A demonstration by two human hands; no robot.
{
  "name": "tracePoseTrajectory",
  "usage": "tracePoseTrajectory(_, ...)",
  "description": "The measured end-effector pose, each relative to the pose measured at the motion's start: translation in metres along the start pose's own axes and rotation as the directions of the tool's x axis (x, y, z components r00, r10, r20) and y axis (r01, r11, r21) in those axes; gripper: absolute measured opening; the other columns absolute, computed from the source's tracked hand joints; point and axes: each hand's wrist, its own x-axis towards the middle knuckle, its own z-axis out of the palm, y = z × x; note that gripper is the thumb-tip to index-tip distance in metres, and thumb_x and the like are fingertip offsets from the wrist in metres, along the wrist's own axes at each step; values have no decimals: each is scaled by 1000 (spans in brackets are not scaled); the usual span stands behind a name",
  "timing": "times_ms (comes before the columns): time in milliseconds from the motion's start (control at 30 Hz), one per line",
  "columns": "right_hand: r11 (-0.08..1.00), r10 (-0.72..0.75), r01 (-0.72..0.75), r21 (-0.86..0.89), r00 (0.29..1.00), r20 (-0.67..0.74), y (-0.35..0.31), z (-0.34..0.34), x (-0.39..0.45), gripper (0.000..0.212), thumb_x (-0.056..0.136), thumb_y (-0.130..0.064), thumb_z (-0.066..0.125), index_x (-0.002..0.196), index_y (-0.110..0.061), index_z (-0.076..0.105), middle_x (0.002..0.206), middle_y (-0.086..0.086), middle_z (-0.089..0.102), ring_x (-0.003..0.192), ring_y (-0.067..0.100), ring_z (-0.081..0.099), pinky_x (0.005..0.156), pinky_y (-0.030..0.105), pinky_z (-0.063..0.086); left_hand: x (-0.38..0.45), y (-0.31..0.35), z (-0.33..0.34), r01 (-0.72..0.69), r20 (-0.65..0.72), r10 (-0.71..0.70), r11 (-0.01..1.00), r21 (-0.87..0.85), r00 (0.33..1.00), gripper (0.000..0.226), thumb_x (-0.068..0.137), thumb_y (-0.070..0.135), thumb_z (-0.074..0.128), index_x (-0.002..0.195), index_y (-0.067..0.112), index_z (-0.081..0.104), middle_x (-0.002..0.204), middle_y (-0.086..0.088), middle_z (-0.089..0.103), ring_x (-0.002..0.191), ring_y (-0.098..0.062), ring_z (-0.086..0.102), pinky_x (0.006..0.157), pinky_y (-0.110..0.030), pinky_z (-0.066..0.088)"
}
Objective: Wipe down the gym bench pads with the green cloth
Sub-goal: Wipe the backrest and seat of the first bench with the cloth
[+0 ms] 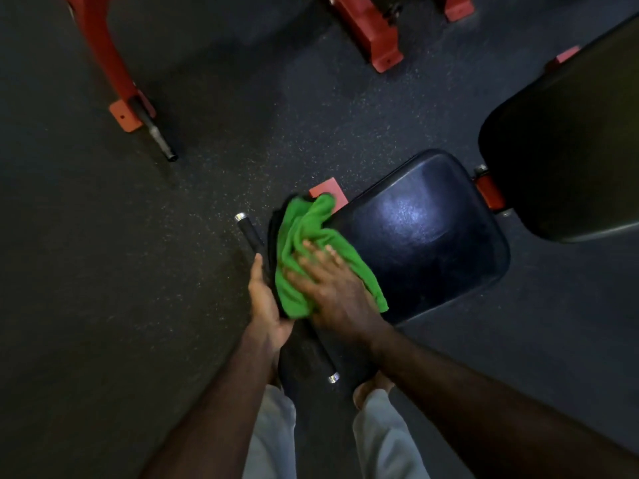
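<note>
Because the light is weak and the moving parts are blurred, several things in the head view are hard to read. The right hand (332, 288) lies flat on the green cloth (313, 250) with straight, spread fingers, pressing it on the near-left edge of the seat pad (425, 233); the fingertips are smeared by motion. The cloth is bunched, and part of it hangs over the pad's edge, hiding that edge and part of the red frame end (328, 193) behind it. The left hand (266, 302) is just beside the cloth, at the black roller bar (250, 236); its fingers go behind the bar and the cloth, so I cannot tell whether they grip anything. The 2 hands are close together but do not touch. The middle of the bar is hidden under the hands and the cloth; only its 2 ends with silver caps show.

There are 2 dark pads: the seat pad, shiny in its middle, and the back pad (567, 150), which is cut off by the right border. Between them 1 red bracket (489, 193) shows. On the speckled dark floor (103, 271) stand 2 other red frames, 1 at the upper left (110, 60) with a dark peg, 1 at the top middle (373, 32), both cut off by the upper border. Below, 2 light trouser legs (273, 440) show, and 1 foot (371, 387) is partly hidden by the right forearm.
</note>
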Motion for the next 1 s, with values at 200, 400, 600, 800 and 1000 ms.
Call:
tracePoseTrajectory(200,982,173,-167,93,983,-60,2,-3,-35,73,83,-30,69,153,-25,48,167,5,34,159,26,17,128,43,9,-3,1,7,-35,4,35,998,42,999,70,100,65,36,144,16,60,140,-13,65,132,-32,60,115,-49,43)
tracePoseTrajectory(400,963,185,-163,213,979,-89,-7,-18,-90,57,81,-60,68,119,-19,74,152,5,54,151,28,39,123,50,29,-7,4,14,23,99,-29,998,58,995,67,99,59,48,134,5,65,131,-23,67,123,-36,64,112,-49,46)
tracePoseTrajectory(600,919,395,-389,72,911,-121,-34,-1,-74,62,96,-52,61,150,-22,51,161,12,40,152,38,32,120,63,31,-6,-16,16,72,27,-73,997,41,997,48,105,37,40,134,6,64,116,-20,75,106,-32,72,101,-42,52)
tracePoseTrajectory(800,793,609,-594,134,771,-185,4,-7,-55,81,94,-66,58,162,-30,34,173,8,15,161,28,7,128,52,10,-1,-15,27,-46,32,44,997,65,999,50,106,31,42,87,13,85,98,-9,80,92,-22,76,75,-29,62)
tracePoseTrajectory(1000,964,235,-240,-115,970,-62,1,15,-101,97,85,-58,67,166,-31,20,175,3,7,161,25,6,127,52,14,-2,-1,49,-120,47,115,986,117,992,30,95,36,57,97,15,77,105,-12,73,96,-26,70,92,-38,56)
